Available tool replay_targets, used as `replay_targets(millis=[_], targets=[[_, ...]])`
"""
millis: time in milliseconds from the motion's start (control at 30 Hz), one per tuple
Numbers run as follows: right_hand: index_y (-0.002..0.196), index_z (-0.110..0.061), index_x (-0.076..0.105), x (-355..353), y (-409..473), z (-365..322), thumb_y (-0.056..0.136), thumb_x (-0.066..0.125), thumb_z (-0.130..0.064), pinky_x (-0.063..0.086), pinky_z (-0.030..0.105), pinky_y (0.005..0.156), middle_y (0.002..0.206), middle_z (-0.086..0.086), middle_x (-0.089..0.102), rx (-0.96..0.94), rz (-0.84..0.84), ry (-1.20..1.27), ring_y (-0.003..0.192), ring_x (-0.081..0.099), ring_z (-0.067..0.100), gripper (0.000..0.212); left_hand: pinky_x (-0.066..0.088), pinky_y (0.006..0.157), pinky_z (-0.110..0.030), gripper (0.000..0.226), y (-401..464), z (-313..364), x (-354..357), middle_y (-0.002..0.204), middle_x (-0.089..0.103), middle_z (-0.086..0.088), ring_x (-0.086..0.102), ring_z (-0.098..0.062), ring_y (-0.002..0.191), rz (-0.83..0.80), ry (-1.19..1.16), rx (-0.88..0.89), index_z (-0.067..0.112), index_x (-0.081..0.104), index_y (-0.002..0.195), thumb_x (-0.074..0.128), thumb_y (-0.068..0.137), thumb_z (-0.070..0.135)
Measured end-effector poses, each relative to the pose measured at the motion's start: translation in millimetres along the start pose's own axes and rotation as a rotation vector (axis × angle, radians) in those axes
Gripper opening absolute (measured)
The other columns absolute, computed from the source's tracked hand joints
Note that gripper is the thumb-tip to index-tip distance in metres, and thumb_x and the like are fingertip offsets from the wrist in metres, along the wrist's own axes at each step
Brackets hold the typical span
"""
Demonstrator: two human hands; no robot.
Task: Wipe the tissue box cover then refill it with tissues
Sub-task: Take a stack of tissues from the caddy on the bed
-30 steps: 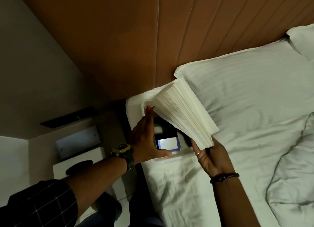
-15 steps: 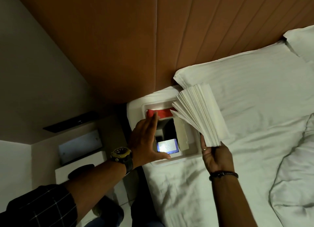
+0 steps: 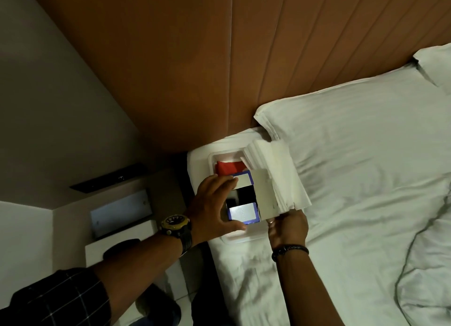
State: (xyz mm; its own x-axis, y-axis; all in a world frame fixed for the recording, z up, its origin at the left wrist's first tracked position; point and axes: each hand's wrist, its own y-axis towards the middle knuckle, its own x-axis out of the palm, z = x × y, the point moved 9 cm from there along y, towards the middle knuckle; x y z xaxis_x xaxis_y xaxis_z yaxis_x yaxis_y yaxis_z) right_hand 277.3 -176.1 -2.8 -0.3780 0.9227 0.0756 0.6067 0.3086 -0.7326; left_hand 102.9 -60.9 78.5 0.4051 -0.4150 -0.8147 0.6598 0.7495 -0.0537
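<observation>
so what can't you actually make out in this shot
- Head view: the right hand holds the tissue stack at its near end; the stack hides its fingertips, so the exact grip is unclear.
- The stack also covers the right side of the white tray; what lies under it is hidden.
- The left hand covers the tray's left part.
- Dim light: print on the blue-edged card is unreadable.
</observation>
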Motion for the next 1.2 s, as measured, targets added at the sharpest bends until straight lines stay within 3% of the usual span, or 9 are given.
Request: replay_targets(millis=[133,233,300,367,433,500,633,833,1200], targets=[[0.116,-0.005,0.057,28,-18,-20,0.098,0.037,0.000,0.060,0.043,0.065,0.104,0.015,0.067,-0.044,-0.203,0.295,0.089,0.068,0.036,0.027,0.035,0.110,-0.027,0.108,6,0,5,0.161,-0.003,0.010,0.008,-0.007,0.147,0.001,-0.213,-0.045,0.028,0.021,0.150,0.085,0.064,0.043],[0.123,-0.008,0.052,38,-24,-30,0.098,0.041,-0.003,0.059,0.045,0.065,0.118,0.011,0.060,-0.098,-0.200,0.256,0.099,0.065,0.035,0.028,0.037,0.108,-0.028,0.116,7,-11,3,0.160,-0.017,0.007,0.000,-0.003,0.146,0.108,-0.423,-0.276,0.040,0.007,0.150,0.086,0.067,0.020],[0.124,-0.011,0.051,39,-22,-33,0.098,0.044,-0.005,0.060,0.043,0.064,0.116,0.008,0.057,-0.103,-0.185,0.255,0.098,0.064,0.034,0.027,0.048,0.101,-0.045,0.106,-1,-25,1,0.161,0.010,0.004,0.022,-0.017,0.144,0.190,-0.778,-0.567,0.046,0.016,0.146,0.082,0.071,0.009],[0.125,-0.011,0.049,37,-17,-33,0.098,0.047,-0.006,0.060,0.042,0.064,0.115,0.010,0.058,-0.091,-0.170,0.256,0.098,0.063,0.036,0.027,0.057,0.077,-0.040,0.073,-5,-30,1,0.124,0.062,0.015,0.056,-0.018,0.118,0.266,-1.081,-0.671,0.061,0.048,0.116,0.074,0.078,0.005],[0.124,-0.010,0.049,37,-14,-31,0.099,0.048,-0.007,0.059,0.041,0.063,0.110,0.011,0.061,-0.083,-0.172,0.251,0.096,0.064,0.036,0.025,0.056,0.066,-0.029,0.047,-5,-25,-3,0.092,0.074,0.017,0.069,-0.017,0.094,0.233,-1.150,-0.645,0.053,0.068,0.087,0.064,0.087,0.006],[0.123,-0.007,0.050,38,-13,-28,0.099,0.047,-0.007,0.059,0.040,0.063,0.105,0.009,0.063,-0.083,-0.174,0.251,0.094,0.065,0.036,0.024,0.057,0.070,-0.025,0.040,-3,-16,-2,0.097,0.075,0.009,0.071,-0.013,0.093,0.159,-1.192,-0.588,0.042,0.075,0.086,0.056,0.092,0.007],[0.122,-0.004,0.052,37,-11,-25,0.099,0.047,-0.009,0.059,0.039,0.063,0.102,0.011,0.066,-0.086,-0.162,0.250,0.092,0.066,0.035,0.024,0.053,0.097,-0.034,0.037,7,-12,8,0.144,0.048,0.005,0.053,-0.011,0.125,0.014,-0.898,-0.414,0.026,0.062,0.122,0.060,0.091,0.006],[0.118,-0.008,0.051,31,-4,-34,0.099,0.048,-0.011,0.058,0.040,0.062,0.110,0.019,0.065,-0.098,-0.146,0.185,0.090,0.066,0.039,0.020,0.029,0.113,-0.039,0.109,26,-4,33,0.159,-0.004,0.002,0.016,-0.023,0.145,-0.279,0.007,0.074,0.037,0.017,0.149,0.080,0.063,0.059],[0.134,-0.010,0.042,5,17,-76,0.097,0.054,-0.015,0.059,0.046,0.066,0.085,0.005,0.059,-0.217,-0.028,0.115,0.074,0.058,0.030,0.039,0.051,0.090,-0.040,0.114,67,42,41,0.132,0.036,-0.016,0.048,-0.031,0.108,-0.152,0.176,0.215,0.021,0.035,0.144,0.075,0.046,0.062]])
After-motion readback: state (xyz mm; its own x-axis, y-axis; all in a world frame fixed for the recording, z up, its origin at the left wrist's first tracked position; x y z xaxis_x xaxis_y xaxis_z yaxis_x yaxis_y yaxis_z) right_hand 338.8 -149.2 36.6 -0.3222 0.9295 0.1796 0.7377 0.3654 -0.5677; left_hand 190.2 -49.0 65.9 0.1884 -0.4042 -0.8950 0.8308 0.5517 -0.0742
